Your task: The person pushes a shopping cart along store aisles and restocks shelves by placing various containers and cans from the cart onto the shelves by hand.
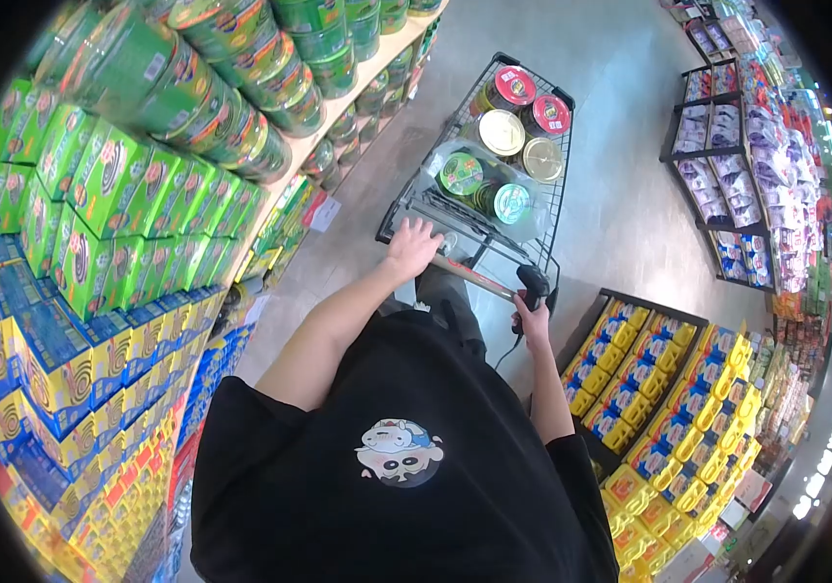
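Note:
A wire shopping cart (559, 228) stands in front of me. My left hand (414, 247) lies over the left end of its handle (479, 277), palm down with the fingers spread. At the handle's right end, my right hand (533, 319) is wrapped round the bar, just below a black device (533, 283) fixed there. Inside the cart are several round tubs: two with red lids (514, 85), one with a cream lid (502, 132), one with a gold lid (542, 158). Nearer to me, a green-topped tub (462, 173) and a teal-topped tub (511, 203) sit behind clear plastic.
Shelves on my left hold green tubs (207, 107), green boxes (110, 175) and blue-yellow boxes (95, 355). To the right stands a rack of yellow packs (620, 364). Farther right is a black rack of purple bags (712, 175). Grey floor (620, 97) runs between them.

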A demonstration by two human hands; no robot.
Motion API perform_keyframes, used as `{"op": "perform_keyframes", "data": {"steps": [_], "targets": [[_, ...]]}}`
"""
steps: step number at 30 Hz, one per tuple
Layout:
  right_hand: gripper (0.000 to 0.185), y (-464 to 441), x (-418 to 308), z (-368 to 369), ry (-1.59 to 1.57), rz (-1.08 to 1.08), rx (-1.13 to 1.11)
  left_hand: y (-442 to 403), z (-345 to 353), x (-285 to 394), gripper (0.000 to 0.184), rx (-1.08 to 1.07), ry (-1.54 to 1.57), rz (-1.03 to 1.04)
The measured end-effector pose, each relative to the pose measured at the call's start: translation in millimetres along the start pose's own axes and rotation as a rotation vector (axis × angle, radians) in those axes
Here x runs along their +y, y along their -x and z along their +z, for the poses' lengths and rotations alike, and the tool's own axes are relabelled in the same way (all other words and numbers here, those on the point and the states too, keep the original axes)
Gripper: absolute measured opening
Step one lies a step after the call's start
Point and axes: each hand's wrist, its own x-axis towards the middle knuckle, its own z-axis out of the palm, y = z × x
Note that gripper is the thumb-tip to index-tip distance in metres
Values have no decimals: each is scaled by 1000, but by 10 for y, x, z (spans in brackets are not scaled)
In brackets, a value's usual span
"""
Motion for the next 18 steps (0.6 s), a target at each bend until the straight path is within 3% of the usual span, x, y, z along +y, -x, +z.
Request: {"op": "perform_keyframes", "data": {"steps": [3,4,11,17,18], "targets": [[29,281,94,142,60,35,-29,252,46,-49,28,-248,29,-16],[29,377,136,181,73,24,-35,350,196,-80,22,-172,22,-20],[28,994,402,435,64,32,-112,942,148,-158,28,-304,102,-37],[27,1485,714,581,-53,2,-140,1471,252,-170,40,-171,-45,31],[28,1568,775,607,-65,-17,-147,1575,175,-142,52,-203,-42,32]]}}
